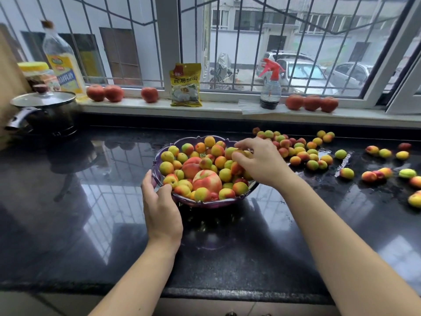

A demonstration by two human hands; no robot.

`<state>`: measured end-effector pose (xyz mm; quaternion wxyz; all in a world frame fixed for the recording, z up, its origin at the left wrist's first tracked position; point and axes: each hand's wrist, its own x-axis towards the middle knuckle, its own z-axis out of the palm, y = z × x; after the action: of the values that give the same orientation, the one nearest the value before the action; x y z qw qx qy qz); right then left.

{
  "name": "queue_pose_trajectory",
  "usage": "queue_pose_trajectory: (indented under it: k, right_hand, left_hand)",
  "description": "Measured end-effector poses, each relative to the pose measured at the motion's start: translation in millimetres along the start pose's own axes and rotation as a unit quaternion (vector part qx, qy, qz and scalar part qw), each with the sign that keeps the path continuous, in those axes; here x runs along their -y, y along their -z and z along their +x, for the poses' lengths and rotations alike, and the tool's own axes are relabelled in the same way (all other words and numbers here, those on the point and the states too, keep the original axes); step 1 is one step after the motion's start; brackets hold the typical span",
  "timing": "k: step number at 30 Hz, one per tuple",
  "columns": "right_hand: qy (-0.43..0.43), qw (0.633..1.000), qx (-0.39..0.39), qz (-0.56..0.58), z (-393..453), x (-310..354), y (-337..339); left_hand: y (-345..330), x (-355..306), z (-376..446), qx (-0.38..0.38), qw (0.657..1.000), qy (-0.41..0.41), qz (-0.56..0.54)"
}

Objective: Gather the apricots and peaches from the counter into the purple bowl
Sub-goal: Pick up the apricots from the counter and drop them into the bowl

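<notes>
— Brimming with apricots and two peaches (206, 180), the purple bowl (206, 203) sits mid-counter (91, 201)?
— Yes; the left hand (162, 208) grips its near rim, while the right hand (259, 163) pinches an apricot (239, 152) above the heap. More apricots (303, 151) lie scattered to the right.

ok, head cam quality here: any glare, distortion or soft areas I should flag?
Head view: daylight from the window reflects as bright glare patches on the glossy black counter; wide-angle lens bends the window bars and sill toward the edges; fruit in the purple bowl and both hands are sharp; the far-right apricots and street outside look softer.
</notes>
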<state>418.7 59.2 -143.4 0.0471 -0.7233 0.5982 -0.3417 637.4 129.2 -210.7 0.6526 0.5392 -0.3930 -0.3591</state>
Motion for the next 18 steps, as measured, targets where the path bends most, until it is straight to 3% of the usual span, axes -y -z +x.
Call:
queue_pose_trajectory:
  k: [1,3,5,9,14,18]
  right_hand:
    - [-0.007,0.996,-0.045,0.075,-2.3,-3.7,-0.3]
    - [-0.046,0.963,-0.208,0.162,-6.5,-18.4,0.0]
    - [-0.136,0.938,-0.292,0.126,-12.7,-44.3,0.1]
    - [-0.308,0.928,-0.206,0.030,-22.4,-92.3,-5.0]
    - [-0.325,0.932,-0.157,-0.015,-21.0,-98.1,-7.9]
    - [-0.341,0.936,-0.060,-0.071,-16.4,-98.9,-12.4]
  left_hand:
    - [-0.1,-0.5,0.2,-0.001,1.000,0.000,0.001]
    - [-0.3,0.2,1.0,-0.004,1.000,0.000,0.007]
    - [-0.6,0.3,1.2,-0.006,1.000,0.001,0.010]
    - [-1.9,-2.6,-0.2,-0.010,1.000,0.005,0.013]
    - [-4.6,-6.0,-3.7,-0.010,1.000,0.013,0.002]
    - [-4.5,-4.3,-2.2,-0.012,1.000,0.013,0.003]
